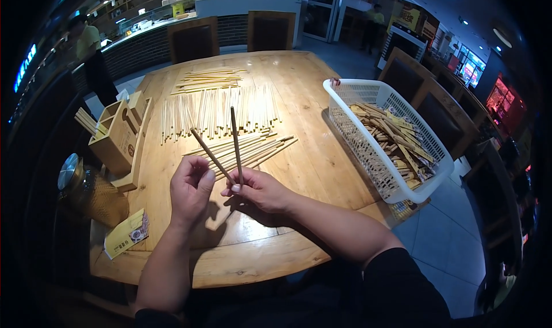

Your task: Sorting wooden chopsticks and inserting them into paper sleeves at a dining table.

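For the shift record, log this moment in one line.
Right hand: holding two dark chopsticks | Left hand: loosely curled nearby | Table: pale chopsticks in groups | White basket: table's right side

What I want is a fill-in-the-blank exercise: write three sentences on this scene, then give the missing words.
1. At the right hand, exactly ____ chopsticks are raised above the table.
2. The white basket is to the person's ____.
3. The packet lying near the jar is mainly ____ in colour.

Missing words: two; right; yellow.
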`<action>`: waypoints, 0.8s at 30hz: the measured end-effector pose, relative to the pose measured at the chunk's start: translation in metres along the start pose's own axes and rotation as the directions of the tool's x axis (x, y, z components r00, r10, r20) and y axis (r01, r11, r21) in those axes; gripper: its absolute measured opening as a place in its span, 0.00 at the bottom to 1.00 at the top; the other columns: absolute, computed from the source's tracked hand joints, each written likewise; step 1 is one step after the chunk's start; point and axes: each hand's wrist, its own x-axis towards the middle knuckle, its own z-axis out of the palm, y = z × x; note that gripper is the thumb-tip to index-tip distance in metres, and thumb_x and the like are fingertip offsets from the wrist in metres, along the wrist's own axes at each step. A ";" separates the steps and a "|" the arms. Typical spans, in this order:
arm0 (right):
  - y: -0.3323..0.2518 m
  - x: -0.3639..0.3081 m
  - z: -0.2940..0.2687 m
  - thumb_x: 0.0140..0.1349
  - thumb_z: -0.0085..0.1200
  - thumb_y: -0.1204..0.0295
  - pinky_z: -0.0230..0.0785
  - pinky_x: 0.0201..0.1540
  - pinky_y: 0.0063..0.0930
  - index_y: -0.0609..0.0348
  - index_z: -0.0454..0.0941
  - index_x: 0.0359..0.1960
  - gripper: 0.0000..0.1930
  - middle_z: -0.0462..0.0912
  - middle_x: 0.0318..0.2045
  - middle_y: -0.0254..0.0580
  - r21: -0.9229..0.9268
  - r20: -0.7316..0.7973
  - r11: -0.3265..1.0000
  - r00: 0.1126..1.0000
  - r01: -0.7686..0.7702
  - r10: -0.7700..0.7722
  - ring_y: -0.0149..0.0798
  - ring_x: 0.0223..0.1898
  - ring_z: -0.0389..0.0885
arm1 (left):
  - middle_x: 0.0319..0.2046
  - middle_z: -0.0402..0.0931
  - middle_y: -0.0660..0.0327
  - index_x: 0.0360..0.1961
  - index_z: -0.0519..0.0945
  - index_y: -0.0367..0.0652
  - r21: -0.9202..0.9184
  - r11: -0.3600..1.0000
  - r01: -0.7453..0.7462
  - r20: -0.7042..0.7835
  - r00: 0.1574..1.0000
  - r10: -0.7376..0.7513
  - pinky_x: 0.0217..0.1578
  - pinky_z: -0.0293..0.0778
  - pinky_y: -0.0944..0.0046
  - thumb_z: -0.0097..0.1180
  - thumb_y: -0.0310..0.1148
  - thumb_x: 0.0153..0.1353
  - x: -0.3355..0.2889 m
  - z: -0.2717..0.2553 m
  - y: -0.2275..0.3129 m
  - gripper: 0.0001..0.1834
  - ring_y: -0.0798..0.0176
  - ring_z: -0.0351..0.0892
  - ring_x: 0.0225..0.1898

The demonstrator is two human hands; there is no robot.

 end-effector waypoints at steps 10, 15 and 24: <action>-0.051 -0.014 -0.005 0.70 0.45 0.63 0.67 0.37 0.44 0.59 0.69 0.38 0.11 0.77 0.29 0.56 -0.820 0.078 0.571 0.995 0.032 0.056 0.57 0.32 0.76 | 0.34 0.73 0.62 0.50 0.70 0.38 -0.253 0.965 0.070 -0.062 0.994 -0.089 0.22 0.66 0.76 0.52 0.35 0.69 0.005 -0.005 0.007 0.14 0.75 0.68 0.23; -0.061 -0.020 -0.027 0.70 0.47 0.63 0.67 0.34 0.40 0.59 0.71 0.36 0.11 0.76 0.25 0.52 -0.872 0.022 0.489 0.994 -0.031 0.102 0.51 0.29 0.76 | 0.31 0.76 0.60 0.40 0.71 0.39 -0.326 0.945 0.013 -0.208 0.974 -0.086 0.23 0.73 0.74 0.49 0.30 0.70 0.018 -0.023 0.004 0.06 0.72 0.74 0.24; -0.064 -0.029 -0.041 0.67 0.51 0.66 0.67 0.32 0.37 0.59 0.74 0.34 0.09 0.77 0.25 0.49 -0.911 -0.031 0.408 0.996 -0.063 0.084 0.47 0.26 0.73 | 0.29 0.77 0.58 0.40 0.74 0.34 -0.081 0.981 0.177 -0.095 0.978 -0.185 0.31 0.80 0.69 0.50 0.26 0.68 0.014 -0.018 -0.004 0.05 0.68 0.79 0.27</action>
